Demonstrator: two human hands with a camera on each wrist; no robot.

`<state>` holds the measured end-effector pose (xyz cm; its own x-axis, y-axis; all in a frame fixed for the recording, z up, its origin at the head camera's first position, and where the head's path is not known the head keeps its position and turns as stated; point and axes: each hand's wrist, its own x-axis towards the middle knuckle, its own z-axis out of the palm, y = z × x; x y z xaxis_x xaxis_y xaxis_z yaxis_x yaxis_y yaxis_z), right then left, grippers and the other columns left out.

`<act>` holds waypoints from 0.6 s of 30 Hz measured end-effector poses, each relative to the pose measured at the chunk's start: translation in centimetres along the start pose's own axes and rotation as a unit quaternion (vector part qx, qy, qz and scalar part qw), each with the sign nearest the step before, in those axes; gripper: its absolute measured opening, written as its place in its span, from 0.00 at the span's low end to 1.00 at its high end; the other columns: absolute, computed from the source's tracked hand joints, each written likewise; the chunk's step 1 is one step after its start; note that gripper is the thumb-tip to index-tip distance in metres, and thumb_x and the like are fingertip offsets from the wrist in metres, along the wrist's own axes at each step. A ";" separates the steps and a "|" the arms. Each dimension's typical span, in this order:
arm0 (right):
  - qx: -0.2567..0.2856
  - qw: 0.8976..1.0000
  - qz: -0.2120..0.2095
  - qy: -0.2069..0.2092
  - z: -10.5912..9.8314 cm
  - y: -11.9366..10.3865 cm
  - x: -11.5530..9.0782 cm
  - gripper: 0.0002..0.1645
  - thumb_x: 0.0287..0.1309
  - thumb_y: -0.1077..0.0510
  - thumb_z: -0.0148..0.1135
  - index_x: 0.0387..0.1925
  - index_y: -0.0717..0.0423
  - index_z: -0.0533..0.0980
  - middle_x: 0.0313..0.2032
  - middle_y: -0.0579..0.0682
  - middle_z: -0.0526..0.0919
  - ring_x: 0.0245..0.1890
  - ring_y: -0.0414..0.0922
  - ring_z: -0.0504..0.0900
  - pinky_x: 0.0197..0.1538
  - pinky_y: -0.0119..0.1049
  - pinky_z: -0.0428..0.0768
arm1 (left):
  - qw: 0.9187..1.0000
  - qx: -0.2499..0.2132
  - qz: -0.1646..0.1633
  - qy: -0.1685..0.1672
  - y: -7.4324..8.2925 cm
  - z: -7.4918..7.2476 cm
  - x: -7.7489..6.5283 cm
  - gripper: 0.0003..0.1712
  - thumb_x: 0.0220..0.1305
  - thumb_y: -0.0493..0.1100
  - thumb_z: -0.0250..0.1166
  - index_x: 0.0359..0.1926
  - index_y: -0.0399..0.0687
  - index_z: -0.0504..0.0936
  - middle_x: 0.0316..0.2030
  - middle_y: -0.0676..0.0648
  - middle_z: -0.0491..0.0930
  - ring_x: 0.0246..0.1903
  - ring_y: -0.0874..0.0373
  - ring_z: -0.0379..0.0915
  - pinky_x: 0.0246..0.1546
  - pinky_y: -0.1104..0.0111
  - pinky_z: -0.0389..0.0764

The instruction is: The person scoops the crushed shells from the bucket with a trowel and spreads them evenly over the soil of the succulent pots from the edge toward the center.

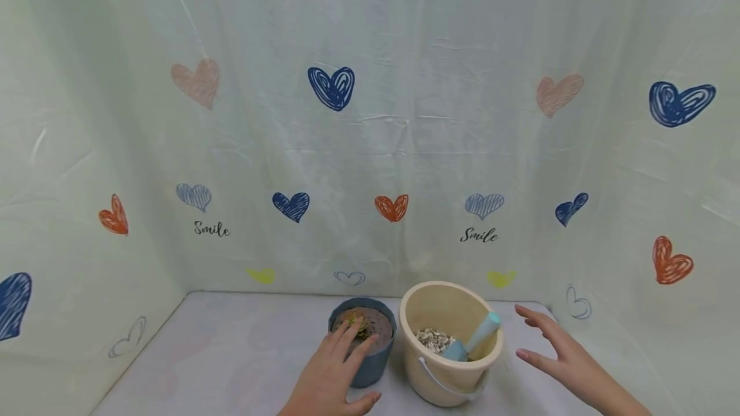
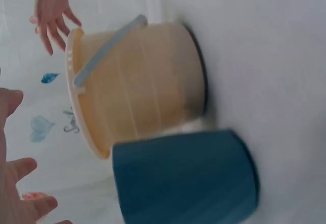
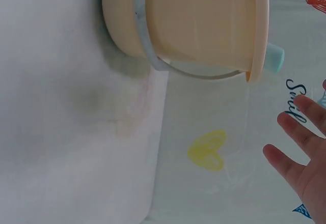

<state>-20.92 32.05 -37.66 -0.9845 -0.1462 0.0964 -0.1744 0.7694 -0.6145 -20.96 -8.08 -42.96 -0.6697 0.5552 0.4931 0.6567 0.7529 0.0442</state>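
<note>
A blue-grey plant pot [image 1: 370,364] holds greyish soil [image 1: 378,326] and a small green and orange plant [image 1: 355,323]. My left hand [image 1: 329,368] hovers by the near side of the pot with fingers spread, overlapping the plant in the head view; the left wrist view has its fingers [image 2: 23,169] beside the pot's opening. Right of the pot stands a cream bucket [image 1: 419,371] with a pale handle. Inside it are light, chip-like pieces [image 1: 432,340] and a light blue scoop [image 1: 482,332], handle leaning on the right rim. Off the bucket's right side, my right hand [image 1: 563,353] is held in the air, fingers apart, holding nothing.
Pot and bucket stand close together on a pale covered table [image 1: 248,339]. White curtain sheeting [image 1: 433,146] printed with hearts and "Smile" hangs behind the table and along both sides. The bucket's handle [image 3: 153,46] hangs down outside its wall.
</note>
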 end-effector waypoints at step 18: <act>0.018 0.996 -0.092 -0.012 0.1 0.5 3.5 0.37 0.46 0.47 0.67 0.58 0.49 0.66 0.53 0.49 0.72 0.50 0.52 0.70 0.48 0.48 0.72 | 0.920 -0.286 -0.268 0.003 7.8 5.2 3.2 0.54 0.40 0.76 0.58 0.63 0.50 0.60 0.60 0.46 0.59 0.58 0.46 0.58 0.52 0.50 0.66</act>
<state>-24.49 31.85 -37.72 -0.9350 -0.2982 0.1918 -0.3512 0.7055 -0.6155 -19.81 1.39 -45.59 -0.9498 0.1549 0.2719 0.3085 0.6085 0.7311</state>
